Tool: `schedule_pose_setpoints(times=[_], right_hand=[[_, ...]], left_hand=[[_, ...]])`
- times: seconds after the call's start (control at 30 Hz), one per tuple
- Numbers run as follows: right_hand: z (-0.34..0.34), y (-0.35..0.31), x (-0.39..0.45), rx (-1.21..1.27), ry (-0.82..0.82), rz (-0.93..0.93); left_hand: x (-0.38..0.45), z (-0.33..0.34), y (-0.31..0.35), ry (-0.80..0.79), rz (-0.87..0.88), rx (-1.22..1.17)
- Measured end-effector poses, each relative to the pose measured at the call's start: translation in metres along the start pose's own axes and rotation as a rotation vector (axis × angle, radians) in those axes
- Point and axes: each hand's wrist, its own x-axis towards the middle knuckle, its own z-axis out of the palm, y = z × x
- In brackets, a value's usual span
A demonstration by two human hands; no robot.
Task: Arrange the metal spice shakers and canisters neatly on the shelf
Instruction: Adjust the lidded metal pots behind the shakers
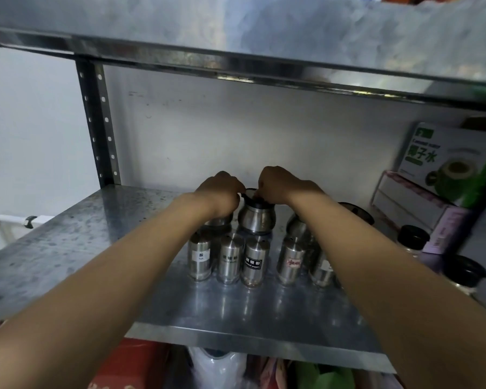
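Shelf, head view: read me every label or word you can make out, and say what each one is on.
"盐 Salt": white label on the leftmost shaker.
"椰子水": green and white box; its smaller English line is blurred.
Black-label shaker: blurred.
Second shaker: faint, unreadable.
Red-print shaker: unreadable.

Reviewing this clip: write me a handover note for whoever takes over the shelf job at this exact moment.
Left hand: curled over a metal canister in the back row, mostly hiding it.
Right hand: fingers pinching the dark lid of the round-bellied canister beside it.
Front row on the shelf: three labelled shakers stand upright side by side; two more shakers stand right of a gap, partly under the right forearm. Another canister sits behind that arm.
Done: left trio lined up.
Left: settle the back canisters, close the gap.
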Motion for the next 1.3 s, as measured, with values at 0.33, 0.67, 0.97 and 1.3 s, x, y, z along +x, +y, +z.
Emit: schedule_pose_setpoints(times=[0.33,0.67,0.97,1.3], right_hand=[[-0.008,0.000,-0.007,-0.063,-0.076,0.007],[-0.008,0.006,-0.020,-0.058,-0.123,0.008],[-0.020,-0.015,-0.026,0.054,0.017,0.002],[-0.002,-0.079,0.004,0.134,-0.033,-0.142]], left_hand=[[-0.004,0.000,0.001,-0.034,0.030,0.015],[0.004,0.005,-0.009,-0.162,0.094,0.119],[-0.026,-0.029,-0.036,0.098,0.037,-0.147],[-0.049,-0.015,-0.076,0.218,0.006,-0.046]])
